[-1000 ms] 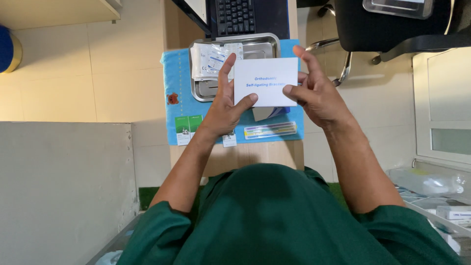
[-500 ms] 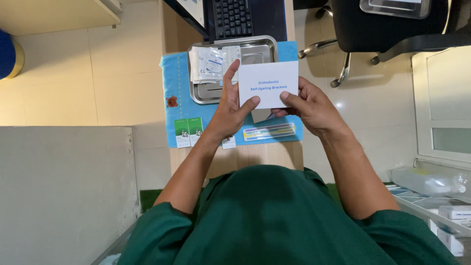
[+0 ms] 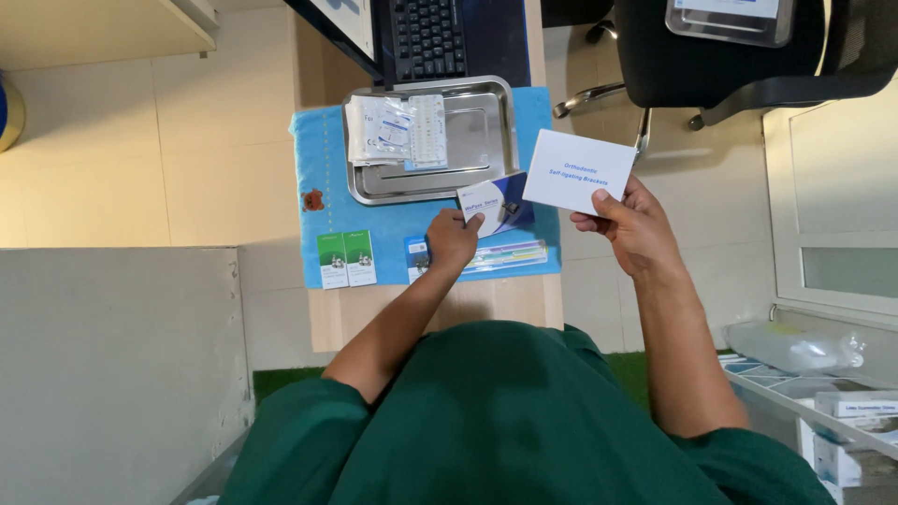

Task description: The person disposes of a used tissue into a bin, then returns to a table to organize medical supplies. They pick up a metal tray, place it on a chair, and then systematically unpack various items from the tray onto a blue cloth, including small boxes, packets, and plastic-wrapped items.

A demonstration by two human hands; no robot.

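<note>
Looks like a dental or clinic workroom here: a steel instrument tray (image 3: 496,140) with sealed packets sits on a blue drape (image 3: 313,168) over the narrow bench (image 3: 524,309). Green scrubs (image 3: 505,421), tiled floor (image 3: 140,140), keyboard (image 3: 426,37) and office chair (image 3: 739,56) close by.

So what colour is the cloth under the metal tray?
Blue: the cloth under the tray, clearest in the head view.

We are seeing a glossy metal tray (image 3: 486,140) upper centre, lying on matt blue cloth (image 3: 313,159) over smooth wood (image 3: 524,304).
</note>
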